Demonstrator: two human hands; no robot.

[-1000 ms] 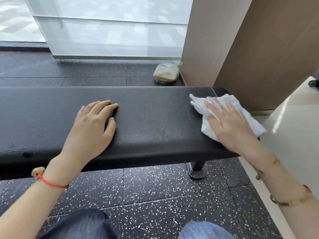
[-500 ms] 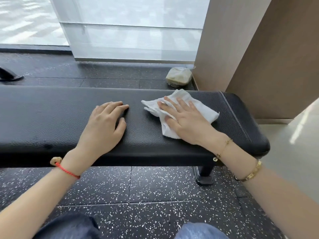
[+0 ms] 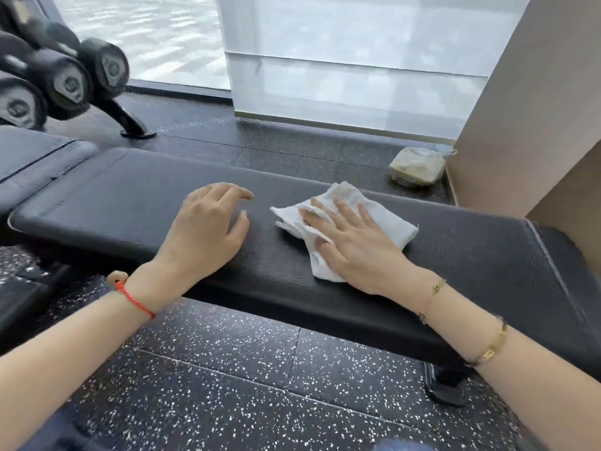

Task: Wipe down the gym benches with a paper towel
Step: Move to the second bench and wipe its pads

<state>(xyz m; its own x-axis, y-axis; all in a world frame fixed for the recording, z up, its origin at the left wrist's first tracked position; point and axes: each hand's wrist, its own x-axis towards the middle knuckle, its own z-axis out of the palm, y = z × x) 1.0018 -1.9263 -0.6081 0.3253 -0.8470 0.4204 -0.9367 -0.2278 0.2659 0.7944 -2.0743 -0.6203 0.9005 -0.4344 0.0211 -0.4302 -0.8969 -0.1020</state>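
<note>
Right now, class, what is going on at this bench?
A person is wiping a black padded gym bench. The right hand presses a white paper towel flat onto the pad with straight fingers. The left hand rests beside it on the pad, holding nothing. Dumbbells sit on a rack at far left, and a bagged bundle lies on the floor behind the bench.

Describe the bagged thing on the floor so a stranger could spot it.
Find the black bench, then look past its right end to the tan wall. In the floor corner there sits a small clear plastic bag of pale yellowish stuff, the only light lump on the dark floor.
</note>
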